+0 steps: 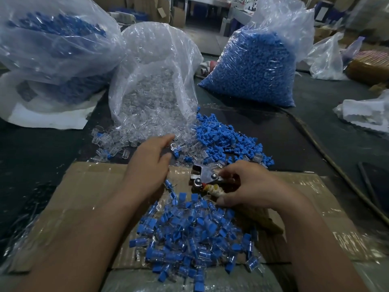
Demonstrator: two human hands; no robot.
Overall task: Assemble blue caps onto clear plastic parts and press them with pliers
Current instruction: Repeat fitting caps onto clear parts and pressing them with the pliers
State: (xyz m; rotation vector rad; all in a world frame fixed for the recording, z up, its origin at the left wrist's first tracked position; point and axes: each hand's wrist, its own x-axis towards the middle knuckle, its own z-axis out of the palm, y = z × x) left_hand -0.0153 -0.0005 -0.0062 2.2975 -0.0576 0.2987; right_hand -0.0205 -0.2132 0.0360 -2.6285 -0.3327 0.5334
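STEP picking next piece | your left hand [151, 163], fingers loose and empty, hovers at the clear plastic parts [130, 142] just beyond the pliers [202, 178] | your right hand [250, 186] grips the pliers | NEXT likely pinch one part; blue caps [221, 138] lie beyond-right of the pliers
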